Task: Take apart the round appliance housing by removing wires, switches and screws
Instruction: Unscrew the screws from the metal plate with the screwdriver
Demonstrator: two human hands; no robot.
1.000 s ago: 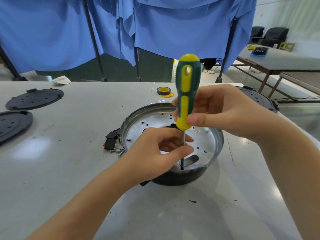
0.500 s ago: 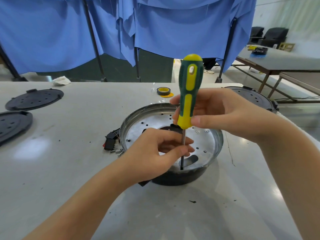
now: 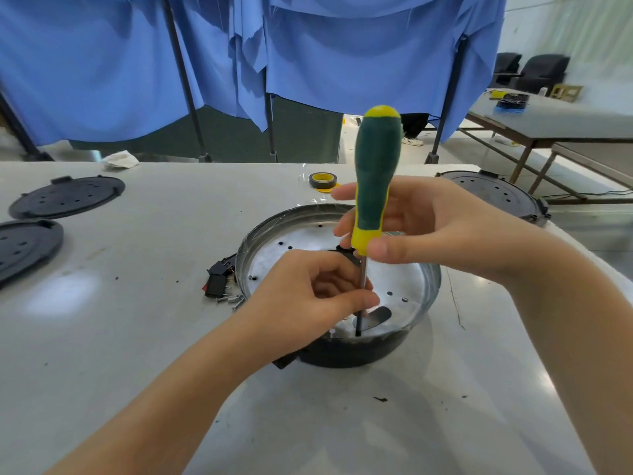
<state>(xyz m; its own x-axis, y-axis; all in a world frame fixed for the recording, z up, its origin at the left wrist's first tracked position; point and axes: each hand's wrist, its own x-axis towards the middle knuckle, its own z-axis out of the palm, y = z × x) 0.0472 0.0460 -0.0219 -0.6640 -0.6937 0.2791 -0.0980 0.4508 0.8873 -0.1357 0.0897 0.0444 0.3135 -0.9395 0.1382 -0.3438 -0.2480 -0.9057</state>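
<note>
Green and yellow screwdriver (image 3: 375, 180) upright at frame centre, handle pinched low down between thumb and fingers of the right hand (image 3: 442, 231), which comes in from the right edge. Steel shaft running straight down, tip set near the front rim inside the round appliance housing (image 3: 423, 296), just beside an oval cutout in the shiny metal plate. Left hand (image 3: 308, 299), reaching in from the lower left, curled round the shaft, thumb and fingertips pinching it just above the plate.

Housing a shallow metal pan on a dark base, resting on the pale desk (image 3: 171, 337) slightly right of centre, its floor dotted with small holes. Something dark at the middle of the plate, mostly hidden behind the hands; cannot tell what.

Just left of the housing, touching or almost touching its wall: black rocker switches (image 3: 216, 281) and a few loose screws (image 3: 232, 299) in a small heap.

At the left edge of the frame, two black perforated round covers (image 3: 66, 197) lying flat, one above the other. A similar dark round cover (image 3: 493, 197) at the right, behind the right wrist. Roll of yellow and black tape (image 3: 322, 181) above centre near the far desk edge. Crumpled white cloth (image 3: 120, 158) at upper left.

Blue curtains (image 3: 102, 63) on dark stands across the top; another table and black chairs in the upper right corner.
</note>
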